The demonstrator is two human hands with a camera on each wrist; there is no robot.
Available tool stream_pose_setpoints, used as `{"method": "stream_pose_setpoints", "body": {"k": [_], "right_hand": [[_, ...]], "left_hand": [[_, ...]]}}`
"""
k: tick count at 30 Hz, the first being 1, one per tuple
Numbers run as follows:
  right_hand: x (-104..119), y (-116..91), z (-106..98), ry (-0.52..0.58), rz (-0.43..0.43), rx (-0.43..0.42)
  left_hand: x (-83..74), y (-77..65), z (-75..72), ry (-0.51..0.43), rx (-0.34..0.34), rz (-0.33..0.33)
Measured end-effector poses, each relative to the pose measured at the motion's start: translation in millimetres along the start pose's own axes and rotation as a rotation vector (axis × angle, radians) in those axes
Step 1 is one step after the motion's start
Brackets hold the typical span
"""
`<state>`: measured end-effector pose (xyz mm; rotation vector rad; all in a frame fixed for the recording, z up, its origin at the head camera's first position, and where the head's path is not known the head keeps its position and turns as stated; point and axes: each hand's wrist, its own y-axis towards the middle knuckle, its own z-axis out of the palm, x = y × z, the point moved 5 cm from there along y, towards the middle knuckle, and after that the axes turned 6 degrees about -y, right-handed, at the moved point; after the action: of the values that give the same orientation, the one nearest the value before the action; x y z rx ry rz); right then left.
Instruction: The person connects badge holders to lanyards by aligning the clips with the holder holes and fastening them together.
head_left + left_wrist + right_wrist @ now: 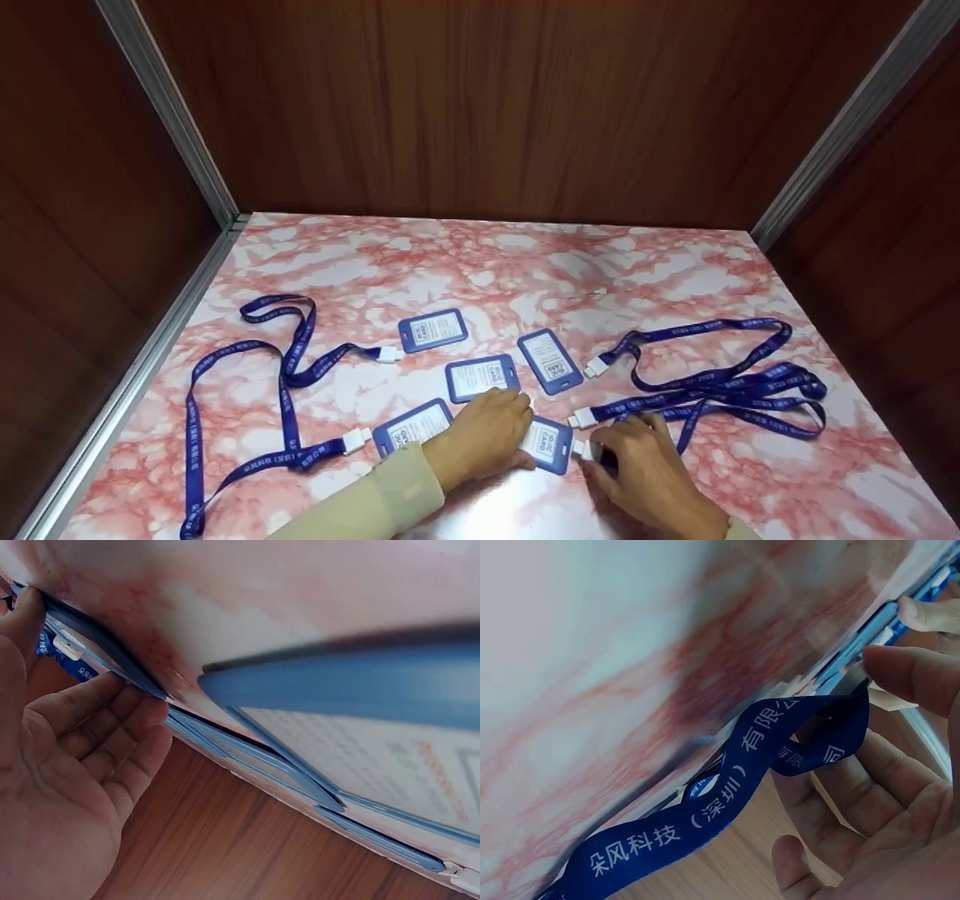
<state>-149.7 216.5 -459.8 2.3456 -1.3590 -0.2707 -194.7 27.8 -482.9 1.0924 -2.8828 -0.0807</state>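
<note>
My left hand holds a blue badge holder by its edges, thumb on one side and fingertips on the other, as the left wrist view shows. The holder lies flat with its slotted end facing right. Just beyond that end, my right hand pinches a blue lanyard near its white clip, which points at the slot. The clip's tip is right at the holder's edge. Part of this strap is hidden under the right hand. Behind the left hand lies another badge holder, its near edge partly covered.
More badge holders lie near: one farther back, one to its right, one beside the left forearm. Blue lanyards spread left and right, with white clips pointing inward. Wooden panels enclose the marbled table.
</note>
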Motion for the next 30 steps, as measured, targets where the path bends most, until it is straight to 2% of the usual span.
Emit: {"method": "stream_pose_setpoints", "body": {"k": [9, 16, 23, 30], "right_hand": [[0.9, 1.4, 2.6, -0.008, 0.021, 0.034], [0.7, 2.7, 3.5, -0.01, -0.01, 0.011], [1.0, 4.8, 2.8, -0.001, -0.068, -0.048], [1.0, 6.8, 4.9, 0.007, -0.07, -0.044]], "left_hand": [[-3.9, -3.2, -1.4, 0.013, 0.027, -0.045], [-6.8, -5.0, -2.0, 0.007, -0.002, -0.061], [-8.7, -7.5, -3.8, -0.014, -0.059, -0.082], [-10.9, -9.6, -4.5, -0.022, -0.065, -0.095]]}}
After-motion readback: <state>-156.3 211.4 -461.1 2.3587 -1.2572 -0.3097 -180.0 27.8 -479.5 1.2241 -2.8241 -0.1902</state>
